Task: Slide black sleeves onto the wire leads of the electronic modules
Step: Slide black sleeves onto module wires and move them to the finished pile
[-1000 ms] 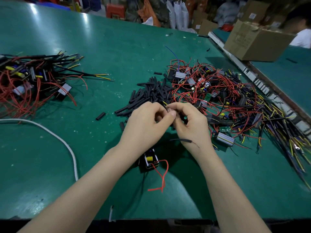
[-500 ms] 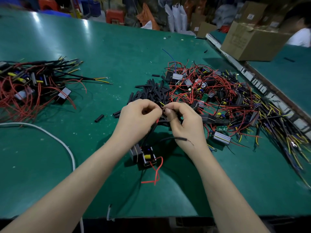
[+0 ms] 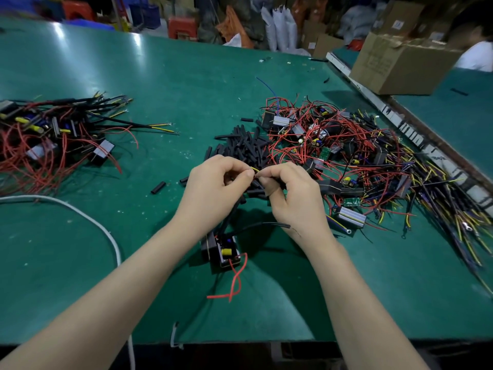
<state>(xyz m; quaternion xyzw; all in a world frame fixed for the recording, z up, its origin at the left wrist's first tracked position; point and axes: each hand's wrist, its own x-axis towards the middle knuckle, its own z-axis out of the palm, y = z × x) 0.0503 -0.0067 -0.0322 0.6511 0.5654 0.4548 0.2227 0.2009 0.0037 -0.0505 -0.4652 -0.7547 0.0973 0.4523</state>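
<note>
My left hand [image 3: 213, 188] pinches the yellow wire tip [image 3: 255, 169] (pointing upper left); my right hand [image 3: 290, 198] grips a black sleeve [image 3: 272, 180] lying crosswise.

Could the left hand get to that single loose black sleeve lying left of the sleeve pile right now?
Probably not at once: the path over the green table to the short black sleeve is bare, but the left hand pinches the yellow wire lead with the right hand.

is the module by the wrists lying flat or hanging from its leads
Cannot tell: the black open-topped module sits low over the green table, black leads rising to the hands.
</note>
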